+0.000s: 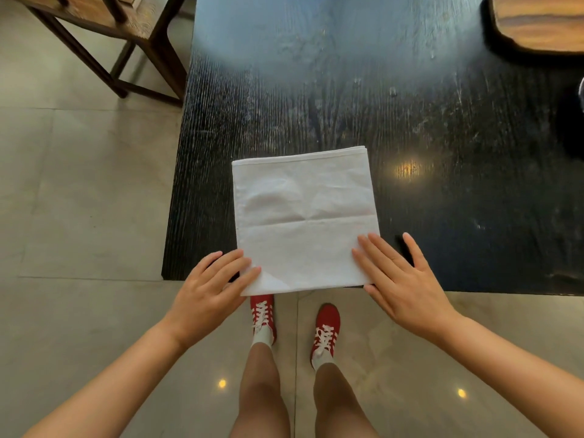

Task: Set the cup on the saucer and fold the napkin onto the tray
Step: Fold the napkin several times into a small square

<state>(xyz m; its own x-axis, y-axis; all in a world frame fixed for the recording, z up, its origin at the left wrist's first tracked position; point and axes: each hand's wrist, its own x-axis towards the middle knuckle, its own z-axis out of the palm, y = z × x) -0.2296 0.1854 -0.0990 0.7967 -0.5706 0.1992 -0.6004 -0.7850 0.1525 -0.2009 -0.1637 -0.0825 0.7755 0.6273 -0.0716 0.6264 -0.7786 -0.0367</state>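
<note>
A white napkin [303,216], folded into a layered square, lies flat on the dark table [442,137] with its near edge hanging slightly past the table's front edge. My left hand [215,289] rests flat on its near left corner, fingers apart. My right hand [401,276] lies flat with its fingertips on the near right corner and the rest on the table. A wooden tray [537,23] shows at the far right corner, partly cut off. No cup or saucer is clearly visible.
A dark wooden chair [104,36] stands on the tiled floor to the far left of the table. A pale object [580,93] peeks in at the right frame edge. My legs and red shoes [294,324] are below the table's front edge.
</note>
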